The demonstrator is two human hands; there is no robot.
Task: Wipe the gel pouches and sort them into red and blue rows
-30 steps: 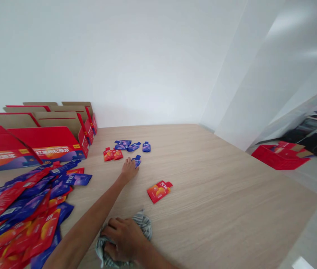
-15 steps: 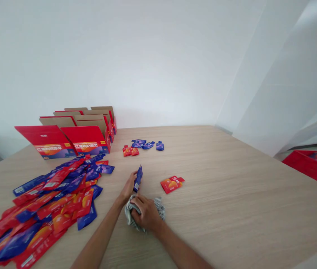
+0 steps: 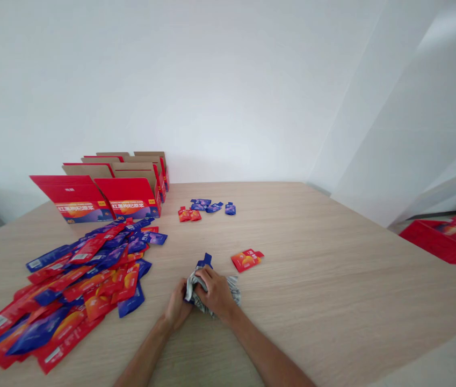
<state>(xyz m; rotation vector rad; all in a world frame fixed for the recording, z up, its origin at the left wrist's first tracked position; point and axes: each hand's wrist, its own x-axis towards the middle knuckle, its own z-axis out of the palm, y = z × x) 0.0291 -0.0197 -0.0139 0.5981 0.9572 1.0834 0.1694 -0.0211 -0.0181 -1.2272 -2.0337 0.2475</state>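
Note:
My left hand (image 3: 178,305) is closed on the lower end of a blue sachet (image 3: 205,260), whose notched top sticks out beyond the cloth. Bunched in my right hand (image 3: 215,293) is a grey-and-white striped cloth (image 3: 233,289), pressed over the middle of that sachet. The cloth and fingers hide most of the sachet. Just right of my hands a single red sachet (image 3: 247,260) lies flat on the table. To the left spreads a loose heap of red and blue sachets (image 3: 91,290).
Open red cardboard boxes (image 3: 127,192) stand in rows at the back left. Behind my hands lie several small blue sachets (image 3: 214,207) and red sachets (image 3: 189,215). A red box (image 3: 445,242) with sachets inside is at the far right. A white wall borders the wooden table (image 3: 332,279).
My left hand has brought the blue sachet down and nearer. The cloth in my right hand, formerly below the sachet, now covers its middle. The view has shifted slightly.

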